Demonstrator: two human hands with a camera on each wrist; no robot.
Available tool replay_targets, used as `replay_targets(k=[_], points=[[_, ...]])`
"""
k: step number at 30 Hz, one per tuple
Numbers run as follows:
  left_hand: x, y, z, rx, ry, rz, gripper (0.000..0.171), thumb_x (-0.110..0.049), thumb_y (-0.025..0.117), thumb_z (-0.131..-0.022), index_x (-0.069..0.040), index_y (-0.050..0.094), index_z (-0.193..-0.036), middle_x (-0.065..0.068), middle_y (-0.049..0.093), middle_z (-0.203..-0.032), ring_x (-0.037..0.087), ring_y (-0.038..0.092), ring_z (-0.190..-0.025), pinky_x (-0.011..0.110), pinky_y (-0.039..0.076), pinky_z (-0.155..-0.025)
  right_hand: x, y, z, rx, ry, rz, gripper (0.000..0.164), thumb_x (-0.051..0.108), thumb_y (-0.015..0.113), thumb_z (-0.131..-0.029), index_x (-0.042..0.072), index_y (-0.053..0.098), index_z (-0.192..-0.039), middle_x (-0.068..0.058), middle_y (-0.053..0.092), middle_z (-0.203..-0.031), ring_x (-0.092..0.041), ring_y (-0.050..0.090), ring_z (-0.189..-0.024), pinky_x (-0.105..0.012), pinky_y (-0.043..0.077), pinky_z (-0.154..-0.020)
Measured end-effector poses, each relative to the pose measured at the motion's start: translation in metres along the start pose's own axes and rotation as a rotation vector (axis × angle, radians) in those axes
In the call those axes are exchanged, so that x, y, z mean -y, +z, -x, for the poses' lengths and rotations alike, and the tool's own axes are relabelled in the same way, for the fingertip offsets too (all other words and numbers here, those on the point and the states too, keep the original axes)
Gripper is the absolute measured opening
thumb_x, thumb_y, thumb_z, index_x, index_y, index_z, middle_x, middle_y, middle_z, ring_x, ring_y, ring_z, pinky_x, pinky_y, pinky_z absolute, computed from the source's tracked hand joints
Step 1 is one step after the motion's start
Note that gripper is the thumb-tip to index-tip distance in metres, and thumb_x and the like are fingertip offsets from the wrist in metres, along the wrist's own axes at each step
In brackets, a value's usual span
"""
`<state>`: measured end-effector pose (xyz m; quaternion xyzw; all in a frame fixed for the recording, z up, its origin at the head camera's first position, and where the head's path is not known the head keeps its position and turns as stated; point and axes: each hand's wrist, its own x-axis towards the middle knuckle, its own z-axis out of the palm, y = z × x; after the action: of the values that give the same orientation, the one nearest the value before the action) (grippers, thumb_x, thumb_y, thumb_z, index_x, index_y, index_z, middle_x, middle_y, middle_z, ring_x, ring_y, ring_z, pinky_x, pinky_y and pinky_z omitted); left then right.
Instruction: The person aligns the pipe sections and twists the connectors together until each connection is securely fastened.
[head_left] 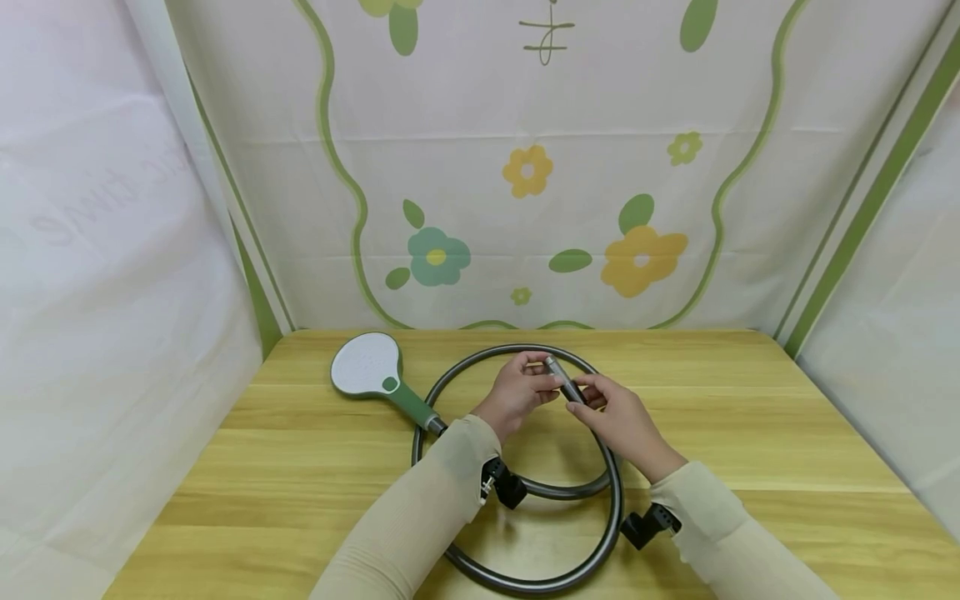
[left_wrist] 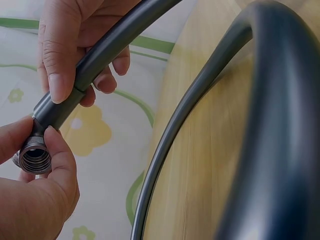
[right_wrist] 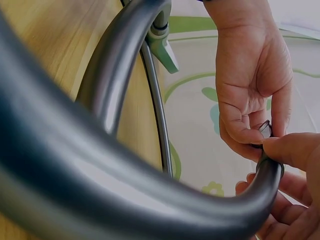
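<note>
A dark grey shower hose lies looped on the table, with its free end raised between both hands. At that end is a metal connector nut, its threaded opening visible in the left wrist view. My left hand pinches the nut between thumb and fingers. Just behind it, my right hand grips the hose, thumb on one side and fingers on the other. A shower head with a white round face and green handle rests left of the hands, the hose joined to its handle, partly behind the left sleeve.
The light wood table meets a white fabric backdrop printed with flowers, and fabric walls stand at both sides. Hose coils pass under both forearms. Black wrist cameras hang below the sleeves, close to the hose.
</note>
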<state>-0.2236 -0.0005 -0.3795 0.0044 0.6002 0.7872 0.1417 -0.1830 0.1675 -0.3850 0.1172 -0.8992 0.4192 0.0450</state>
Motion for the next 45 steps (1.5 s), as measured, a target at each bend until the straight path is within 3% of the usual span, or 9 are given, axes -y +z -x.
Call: replay_targets(k=[18,23,30,45], points=[[0.0001,-0.0001,0.0006,0.003,-0.006,0.000,0.041,0.004,0.067,-0.087,-0.005,0.054,-0.126,0.011,0.059,-0.106,0.018,0.062,-0.084,0.034,0.055,-0.081,-0.0030,-0.0007,-0.0013,0.046,0.047,-0.079,0.037,0.018,0.063,-0.094,0.001,0.059,-0.126,-0.009,0.066,-0.097,-0.018,0.059,-0.080,-0.032,0.049,-0.064],[0.0005,0.0005,0.0008,0.009,-0.009,0.006,0.041,0.005,0.066,-0.087,-0.005,0.054,-0.125,0.010,0.059,-0.105,0.017,0.062,-0.082,0.032,0.055,-0.078,-0.0032,-0.0003,-0.0007,0.065,0.073,-0.104,0.038,0.019,0.060,-0.096,0.001,0.057,-0.129,-0.009,0.065,-0.097,-0.023,0.061,-0.083,-0.032,0.049,-0.065],[-0.0001,0.0009,0.0011,0.010,0.004,0.001,0.039,0.004,0.066,-0.087,-0.005,0.055,-0.123,0.010,0.059,-0.104,0.017,0.062,-0.082,0.032,0.055,-0.078,-0.0008,-0.0017,0.0009,0.088,0.061,-0.126,0.039,0.021,0.058,-0.098,-0.001,0.056,-0.130,-0.009,0.065,-0.096,-0.021,0.061,-0.082,-0.031,0.049,-0.064],[-0.0037,0.0002,0.0030,0.001,0.003,0.004,0.039,0.004,0.067,-0.087,-0.005,0.055,-0.123,0.009,0.059,-0.105,0.017,0.062,-0.082,0.032,0.055,-0.078,0.0000,-0.0030,-0.0029,0.135,0.095,-0.161,0.041,0.023,0.052,-0.100,0.001,0.052,-0.135,-0.017,0.065,-0.108,-0.031,0.063,-0.095,-0.033,0.051,-0.074]])
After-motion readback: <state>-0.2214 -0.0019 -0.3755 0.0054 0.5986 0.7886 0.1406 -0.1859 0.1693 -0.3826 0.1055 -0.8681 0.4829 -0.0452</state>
